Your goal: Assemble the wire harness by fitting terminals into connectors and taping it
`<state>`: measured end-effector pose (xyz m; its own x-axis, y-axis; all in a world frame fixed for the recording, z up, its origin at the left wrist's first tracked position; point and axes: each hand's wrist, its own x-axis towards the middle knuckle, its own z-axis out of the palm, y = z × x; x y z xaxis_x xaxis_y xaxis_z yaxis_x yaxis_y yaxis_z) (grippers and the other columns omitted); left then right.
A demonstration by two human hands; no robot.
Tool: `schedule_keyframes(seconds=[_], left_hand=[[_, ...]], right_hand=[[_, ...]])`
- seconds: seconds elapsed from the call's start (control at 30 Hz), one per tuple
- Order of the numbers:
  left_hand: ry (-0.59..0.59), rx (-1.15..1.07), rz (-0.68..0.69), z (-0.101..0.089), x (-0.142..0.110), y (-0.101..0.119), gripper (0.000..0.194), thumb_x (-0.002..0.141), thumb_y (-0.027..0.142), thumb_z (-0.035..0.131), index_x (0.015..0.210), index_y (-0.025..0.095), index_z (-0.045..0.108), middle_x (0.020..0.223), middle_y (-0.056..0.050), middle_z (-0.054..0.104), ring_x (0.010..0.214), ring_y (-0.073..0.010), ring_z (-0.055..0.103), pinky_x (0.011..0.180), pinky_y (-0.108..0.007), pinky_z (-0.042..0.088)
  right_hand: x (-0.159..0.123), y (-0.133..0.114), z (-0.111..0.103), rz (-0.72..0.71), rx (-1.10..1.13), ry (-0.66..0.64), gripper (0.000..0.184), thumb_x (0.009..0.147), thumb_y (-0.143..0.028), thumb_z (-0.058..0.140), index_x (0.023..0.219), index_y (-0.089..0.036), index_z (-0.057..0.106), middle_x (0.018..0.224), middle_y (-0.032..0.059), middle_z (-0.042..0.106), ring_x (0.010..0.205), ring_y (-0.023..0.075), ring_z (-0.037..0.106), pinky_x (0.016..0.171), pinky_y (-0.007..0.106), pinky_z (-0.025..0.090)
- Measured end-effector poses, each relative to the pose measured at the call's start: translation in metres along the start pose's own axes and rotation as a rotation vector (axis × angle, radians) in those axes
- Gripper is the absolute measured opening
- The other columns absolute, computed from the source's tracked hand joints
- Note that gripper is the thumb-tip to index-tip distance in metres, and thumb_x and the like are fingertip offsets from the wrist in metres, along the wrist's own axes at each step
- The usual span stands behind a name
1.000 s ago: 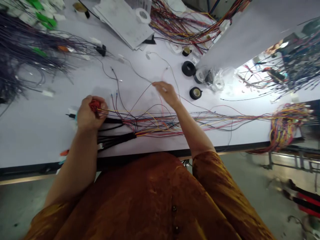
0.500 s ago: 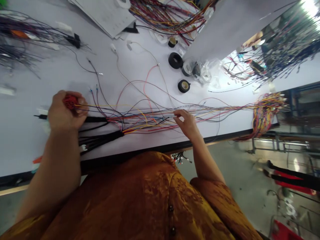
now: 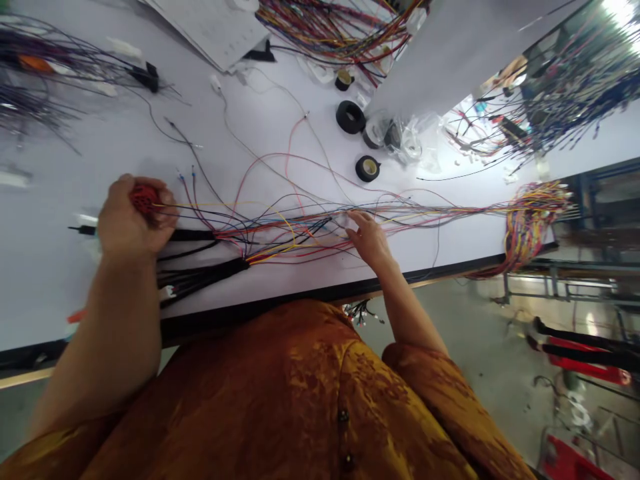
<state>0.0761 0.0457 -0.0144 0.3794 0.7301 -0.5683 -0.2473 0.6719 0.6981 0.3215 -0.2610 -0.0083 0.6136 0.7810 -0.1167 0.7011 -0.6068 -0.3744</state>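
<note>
Two hands are working a wire harness [image 3: 285, 235]: the left hand [image 3: 134, 217] is clenching a red multi-pin connector [image 3: 144, 199], the harness is running lengthwise rightward from that connector, and the right hand [image 3: 370, 240] is resting open on the wires, well right of it.

Strong, bright light fills the scene, and the top right corner burns out to pure white. Glare pales the white workbench top [image 3: 75, 287], leaving only a faint, soft shadow just above the left hand [image 3: 133, 217]. The wide lens bends the black bench edge [image 3: 330, 293] into a slant and stretches everything toward the corners. The concrete floor [image 3: 480, 320] looks soft, and the red-and-black objects [image 3: 585, 353] at lower right smear into blur.
</note>
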Motion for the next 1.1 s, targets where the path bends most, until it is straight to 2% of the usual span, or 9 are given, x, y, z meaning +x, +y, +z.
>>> schedule_keyframes(seconds=[0.17, 0.3, 0.4, 0.53, 0.63, 0.83, 0.93, 1.03, 1.1], left_hand=[[0.03, 0.078, 0.054, 0.0, 0.003, -0.001, 0.044, 0.096, 0.028, 0.027, 0.063, 0.014, 0.052, 0.046, -0.001, 0.047, 0.035, -0.0069, 0.034, 0.03, -0.015, 0.02], [-0.008, 0.084, 0.077, -0.008, 0.01, -0.004, 0.044, 0.096, 0.028, 0.027, 0.064, 0.015, 0.054, 0.045, -0.001, 0.048, 0.034, -0.0076, 0.033, 0.031, -0.017, 0.019], [-0.033, 0.092, 0.098, -0.012, 0.014, -0.005, 0.043, 0.096, 0.028, 0.028, 0.065, 0.014, 0.055, 0.045, -0.001, 0.049, 0.034, -0.008, 0.033, 0.031, -0.018, 0.019], [-0.03, 0.076, 0.106, -0.012, 0.015, -0.006, 0.042, 0.096, 0.028, 0.03, 0.066, 0.014, 0.055, 0.045, -0.002, 0.049, 0.035, -0.0082, 0.034, 0.032, -0.019, 0.017], [-0.017, 0.081, 0.095, -0.011, 0.013, -0.007, 0.044, 0.099, 0.029, 0.029, 0.066, 0.015, 0.054, 0.045, -0.001, 0.048, 0.035, -0.0079, 0.034, 0.033, -0.02, 0.016], [-0.073, 0.108, 0.14, -0.016, 0.012, -0.01, 0.043, 0.1, 0.026, 0.028, 0.07, 0.016, 0.056, 0.045, -0.001, 0.049, 0.035, -0.0081, 0.033, 0.034, -0.021, 0.019], [-0.073, 0.145, 0.13, -0.016, 0.013, -0.009, 0.043, 0.099, 0.023, 0.028, 0.068, 0.016, 0.057, 0.044, 0.0, 0.048, 0.033, -0.0075, 0.034, 0.033, -0.02, 0.018], [-0.059, 0.148, 0.12, -0.014, 0.01, -0.007, 0.042, 0.098, 0.02, 0.03, 0.067, 0.014, 0.058, 0.045, -0.001, 0.05, 0.033, -0.0068, 0.036, 0.032, -0.019, 0.02], [-0.034, 0.069, 0.072, -0.012, 0.007, -0.005, 0.039, 0.097, 0.02, 0.033, 0.069, 0.014, 0.059, 0.046, -0.001, 0.052, 0.035, -0.0068, 0.037, 0.031, -0.018, 0.021]], right_hand=[[0.01, 0.006, -0.003, -0.019, 0.013, -0.141, 0.036, 0.089, -0.018, 0.055, 0.124, -0.019, 0.065, 0.091, 0.0065, 0.073, 0.078, 0.0202, 0.064, 0.073, 0.032, 0.047], [0.008, 0.023, -0.015, 0.131, -0.221, -0.167, 0.027, 0.09, -0.022, 0.053, 0.112, -0.022, 0.069, 0.09, 0.0097, 0.073, 0.081, 0.0249, 0.065, 0.069, 0.034, 0.043], [0.0, 0.032, -0.035, 0.237, -0.318, -0.134, 0.034, 0.087, -0.018, 0.054, 0.118, -0.02, 0.067, 0.092, 0.0119, 0.073, 0.082, 0.0268, 0.065, 0.069, 0.036, 0.045], [0.004, 0.001, -0.044, -0.039, -0.053, 0.038, 0.027, 0.093, -0.022, 0.051, 0.112, -0.019, 0.07, 0.097, 0.0117, 0.07, 0.082, 0.0234, 0.064, 0.073, 0.038, 0.049], [0.039, -0.048, -0.017, -0.318, 0.15, 0.058, 0.021, 0.091, -0.019, 0.055, 0.105, -0.02, 0.071, 0.097, 0.0077, 0.068, 0.092, 0.0219, 0.064, 0.085, 0.038, 0.051], [0.143, -0.154, 0.074, -0.781, 0.133, -0.209, 0.039, 0.086, -0.018, 0.066, 0.125, -0.022, 0.064, 0.134, 0.0, 0.062, 0.125, 0.018, 0.053, 0.113, 0.04, 0.037], [0.195, -0.173, 0.085, -0.644, 0.007, -0.213, 0.036, 0.092, -0.008, 0.053, 0.126, -0.014, 0.062, 0.138, -0.0006, 0.059, 0.132, 0.017, 0.047, 0.117, 0.042, 0.027], [0.231, -0.16, 0.064, -0.38, -0.003, -0.058, 0.041, 0.091, -0.001, 0.05, 0.13, -0.008, 0.057, 0.14, 0.0068, 0.056, 0.128, 0.0176, 0.049, 0.114, 0.042, 0.031], [0.23, -0.141, 0.041, -0.349, 0.031, 0.03, 0.044, 0.09, -0.004, 0.056, 0.134, -0.006, 0.052, 0.142, 0.011, 0.053, 0.125, 0.0164, 0.049, 0.11, 0.035, 0.034]])
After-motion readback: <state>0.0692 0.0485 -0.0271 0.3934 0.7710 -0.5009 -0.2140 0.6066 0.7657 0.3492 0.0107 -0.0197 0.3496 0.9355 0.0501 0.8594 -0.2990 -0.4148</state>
